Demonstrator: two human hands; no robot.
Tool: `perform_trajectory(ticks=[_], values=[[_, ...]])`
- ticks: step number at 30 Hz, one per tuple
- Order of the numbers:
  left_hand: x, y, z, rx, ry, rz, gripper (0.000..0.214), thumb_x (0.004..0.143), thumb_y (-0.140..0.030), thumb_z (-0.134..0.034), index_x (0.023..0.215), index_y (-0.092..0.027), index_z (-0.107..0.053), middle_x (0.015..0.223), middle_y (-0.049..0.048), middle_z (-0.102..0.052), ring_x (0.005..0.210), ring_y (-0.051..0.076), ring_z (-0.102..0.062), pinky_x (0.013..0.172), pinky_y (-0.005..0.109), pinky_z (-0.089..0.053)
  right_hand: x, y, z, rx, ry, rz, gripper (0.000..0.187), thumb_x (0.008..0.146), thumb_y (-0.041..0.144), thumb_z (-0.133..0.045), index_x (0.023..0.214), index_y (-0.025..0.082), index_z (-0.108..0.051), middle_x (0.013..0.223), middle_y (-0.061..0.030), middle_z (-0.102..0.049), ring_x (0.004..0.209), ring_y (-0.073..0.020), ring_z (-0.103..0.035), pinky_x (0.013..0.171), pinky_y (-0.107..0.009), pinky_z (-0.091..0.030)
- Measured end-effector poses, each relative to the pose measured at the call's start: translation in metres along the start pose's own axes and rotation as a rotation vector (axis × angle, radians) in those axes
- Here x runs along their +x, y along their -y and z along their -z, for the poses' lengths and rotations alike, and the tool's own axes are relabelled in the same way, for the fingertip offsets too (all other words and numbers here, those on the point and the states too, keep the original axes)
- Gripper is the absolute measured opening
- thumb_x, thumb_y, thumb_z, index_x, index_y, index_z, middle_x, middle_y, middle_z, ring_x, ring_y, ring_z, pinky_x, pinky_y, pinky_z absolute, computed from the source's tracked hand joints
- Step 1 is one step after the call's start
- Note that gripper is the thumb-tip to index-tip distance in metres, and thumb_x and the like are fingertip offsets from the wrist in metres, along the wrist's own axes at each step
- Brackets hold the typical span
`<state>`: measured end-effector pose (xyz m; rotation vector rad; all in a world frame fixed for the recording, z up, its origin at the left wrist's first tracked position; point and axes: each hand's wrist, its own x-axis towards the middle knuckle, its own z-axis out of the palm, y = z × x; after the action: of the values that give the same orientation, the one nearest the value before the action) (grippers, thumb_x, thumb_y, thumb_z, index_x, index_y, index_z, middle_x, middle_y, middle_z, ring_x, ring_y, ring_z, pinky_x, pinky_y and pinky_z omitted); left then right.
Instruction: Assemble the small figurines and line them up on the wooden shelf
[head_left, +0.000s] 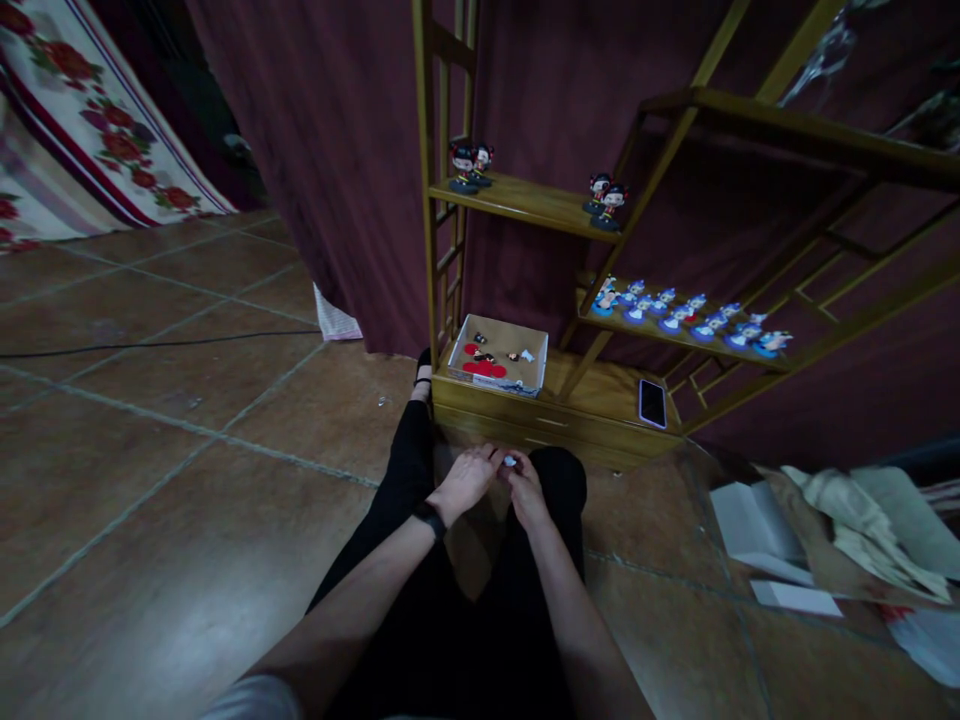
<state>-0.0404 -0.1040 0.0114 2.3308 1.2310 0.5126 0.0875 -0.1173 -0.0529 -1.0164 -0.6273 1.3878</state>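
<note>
Both hands meet over my lap. My right hand (525, 486) is closed around a small white-and-blue piece (510, 461), too small to name. Beside it, my left hand (472, 476) has its fingers bent against the same spot; whether they grip the piece is hidden. Just beyond the hands, a shallow box (497, 330) rests on the cabinet's lower board. Red round pieces (486, 369) and small dark and white figure parts (516, 357) lie in it.
A wooden display shelf (525, 205) rises ahead, bearing red-and-black figurines (462, 168) and a row of blue-and-white figurines (675, 318). On the lower board is a phone (652, 403). Open white packaging (757, 520) and cloth (862, 525) lie on the right floor. A cable (157, 346) crosses the tiles.
</note>
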Motion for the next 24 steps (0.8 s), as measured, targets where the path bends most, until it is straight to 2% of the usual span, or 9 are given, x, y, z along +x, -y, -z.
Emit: perform_trajectory(ticks=[4, 12, 19, 24], values=[[-0.0005, -0.0006, -0.0010, -0.012, -0.010, -0.003, 0.032, 0.081, -0.014, -0.044, 0.111, -0.019, -0.050, 0.101, 0.0108, -0.052, 0.095, 0.022, -0.050, 0.089, 0.035, -0.034, 0.0033, -0.0044, 0.0015, -0.025, -0.039, 0.011, 0.033, 0.053, 0.017, -0.068, 0.083, 0.024, -0.057, 0.083, 0.0030, -0.061, 0.079, -0.0140, -0.056, 0.073, -0.026, -0.044], [-0.0025, -0.0010, -0.0050, 0.099, 0.016, -0.056, 0.033, 0.079, -0.006, -0.040, 0.109, -0.019, -0.048, 0.101, 0.0105, -0.051, 0.095, 0.022, -0.049, 0.086, 0.035, -0.037, 0.0043, -0.0076, 0.0023, -0.034, -0.080, 0.023, 0.032, 0.053, 0.017, -0.068, 0.081, 0.023, -0.056, 0.082, 0.0029, -0.061, 0.077, -0.0129, -0.056, 0.070, -0.025, -0.045], [-0.0027, 0.0007, -0.0059, 0.049, 0.028, -0.028, 0.033, 0.078, -0.005, -0.040, 0.107, -0.019, -0.048, 0.101, 0.0107, -0.051, 0.097, 0.022, -0.049, 0.088, 0.035, -0.037, 0.0008, -0.0052, -0.0008, -0.069, -0.102, 0.027, 0.031, 0.053, 0.018, -0.069, 0.081, 0.022, -0.056, 0.080, 0.0023, -0.061, 0.074, -0.0137, -0.056, 0.067, -0.026, -0.045], [-0.0020, 0.0025, -0.0047, 0.080, 0.034, -0.087, 0.032, 0.079, -0.006, -0.040, 0.107, -0.020, -0.049, 0.101, 0.0104, -0.051, 0.096, 0.022, -0.050, 0.086, 0.034, -0.037, 0.0010, -0.0063, 0.0002, -0.069, -0.095, 0.029, 0.031, 0.054, 0.019, -0.069, 0.081, 0.023, -0.056, 0.079, 0.0036, -0.061, 0.073, -0.0127, -0.056, 0.067, -0.025, -0.045]])
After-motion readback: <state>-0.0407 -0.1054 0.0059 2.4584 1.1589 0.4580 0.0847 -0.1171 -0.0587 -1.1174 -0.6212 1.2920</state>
